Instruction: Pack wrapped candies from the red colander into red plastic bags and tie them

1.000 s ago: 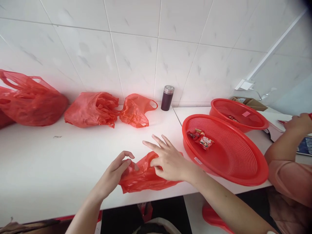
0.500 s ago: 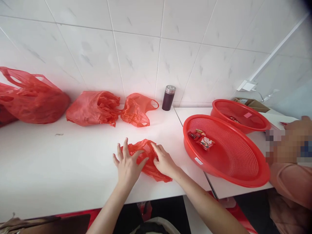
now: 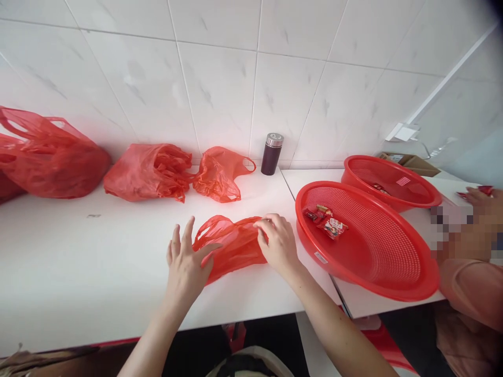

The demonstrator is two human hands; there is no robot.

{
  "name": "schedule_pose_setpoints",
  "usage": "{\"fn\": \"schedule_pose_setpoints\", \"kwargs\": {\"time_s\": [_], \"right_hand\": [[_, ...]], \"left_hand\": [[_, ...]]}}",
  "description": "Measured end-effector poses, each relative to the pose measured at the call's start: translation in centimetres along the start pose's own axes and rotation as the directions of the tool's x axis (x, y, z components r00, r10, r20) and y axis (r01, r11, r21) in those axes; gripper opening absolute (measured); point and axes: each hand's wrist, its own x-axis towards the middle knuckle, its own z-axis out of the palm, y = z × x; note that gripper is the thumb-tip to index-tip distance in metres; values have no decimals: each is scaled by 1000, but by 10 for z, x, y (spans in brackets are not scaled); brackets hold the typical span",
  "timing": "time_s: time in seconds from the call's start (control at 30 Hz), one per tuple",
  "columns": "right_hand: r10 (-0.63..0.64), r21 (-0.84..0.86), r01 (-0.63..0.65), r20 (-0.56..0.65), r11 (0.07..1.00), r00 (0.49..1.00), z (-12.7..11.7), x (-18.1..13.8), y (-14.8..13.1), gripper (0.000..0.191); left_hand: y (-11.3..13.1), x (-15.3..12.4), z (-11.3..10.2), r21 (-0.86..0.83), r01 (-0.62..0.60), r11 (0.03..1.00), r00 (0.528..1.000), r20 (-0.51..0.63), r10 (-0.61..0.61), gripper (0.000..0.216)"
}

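Observation:
A crumpled red plastic bag [image 3: 231, 244] lies on the white table [image 3: 98, 262] in front of me. My left hand [image 3: 185, 264] rests at the bag's left edge with fingers spread, the thumb pressed against the plastic. My right hand [image 3: 278, 242] curls its fingers over the bag's right end and grips the plastic there. Just right of that hand stands a large red mesh basket [image 3: 369, 262] holding a few wrapped candies [image 3: 330, 225].
Three fuller red bags [image 3: 51, 162] [image 3: 151, 173] [image 3: 222, 175] line the tiled wall, next to a dark flask [image 3: 271, 154]. A second red basket [image 3: 389, 180] sits behind the first. Another person's arm in a pink sleeve [image 3: 467, 288] reaches in at right.
The bag has slid away from the table's front edge toward the wall and been spread wider. My left hand moved left, my right hand right, now gripping the bag's end.

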Motion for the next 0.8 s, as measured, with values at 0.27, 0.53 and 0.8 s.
{"fn": "schedule_pose_setpoints", "kwargs": {"time_s": [0.27,0.53,0.8], "right_hand": [[-72,0,83,503,997,862,10,-20,2,51],[-112,94,66,655,993,747,-43,-19,-1,11],[-7,50,-25,564,998,826,10,-14,-5,57]], "left_hand": [[2,32,27,85,-124,989,976,190,106,32],[-20,44,23,163,26,986,995,93,-41,51],[-9,25,36,53,-30,998,977,211,18,46]]}}
